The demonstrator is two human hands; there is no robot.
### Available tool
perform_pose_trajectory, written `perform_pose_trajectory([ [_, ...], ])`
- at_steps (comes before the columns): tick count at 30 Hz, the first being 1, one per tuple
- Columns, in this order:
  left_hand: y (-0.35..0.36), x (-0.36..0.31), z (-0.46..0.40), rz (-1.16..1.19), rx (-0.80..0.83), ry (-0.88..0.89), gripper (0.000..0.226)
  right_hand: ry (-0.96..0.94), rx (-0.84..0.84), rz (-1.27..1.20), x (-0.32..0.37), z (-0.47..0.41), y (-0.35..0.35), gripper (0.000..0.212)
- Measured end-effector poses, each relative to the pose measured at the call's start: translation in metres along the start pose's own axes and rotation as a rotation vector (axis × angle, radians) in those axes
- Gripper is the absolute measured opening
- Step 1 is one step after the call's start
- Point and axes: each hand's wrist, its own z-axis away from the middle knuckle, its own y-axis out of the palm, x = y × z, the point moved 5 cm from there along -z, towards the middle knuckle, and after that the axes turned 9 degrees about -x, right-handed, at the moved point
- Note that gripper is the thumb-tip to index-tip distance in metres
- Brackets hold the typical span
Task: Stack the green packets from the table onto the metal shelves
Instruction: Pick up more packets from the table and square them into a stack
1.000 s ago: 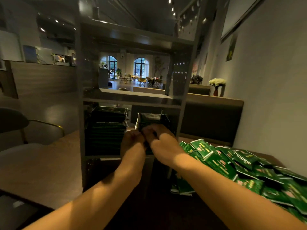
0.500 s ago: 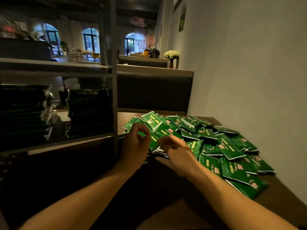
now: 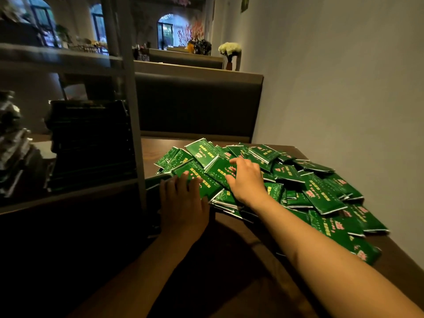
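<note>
Holding dark stacked packets (image 3: 91,143), the metal shelves (image 3: 130,111); green packets (image 3: 309,180) heap the table (image 3: 401,260).

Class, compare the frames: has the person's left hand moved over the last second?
Yes. The left hand has left the stacks on the metal shelf and gone right, past the shelf post, onto the near edge of the green packets.

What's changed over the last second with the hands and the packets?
Both hands left the stacked packets on the metal shelf and swung right to the loose pile of green packets on the table. Now the left hand and right hand lie on the pile's near edge, no packet lifted. Shelf stacks look unchanged.
</note>
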Motion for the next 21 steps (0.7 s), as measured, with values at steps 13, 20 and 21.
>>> perform_pose_trajectory([
  [13, 0.001, 0.010, -0.002, 0.059, 0.101, -0.154, 0.060, 0.166, 0.168, -0.369, 0.016, -0.006, -0.005, 0.023],
  [20, -0.005, 0.009, -0.001, 0.235, 0.064, -0.186, 0.056, 0.196, 0.326, -0.404, 0.043, 0.016, 0.017, 0.051],
  [21, -0.006, 0.008, -0.001, 0.270, 0.046, -0.190, 0.057, 0.187, 0.292, -0.404, 0.042, 0.015, 0.019, 0.065],
])
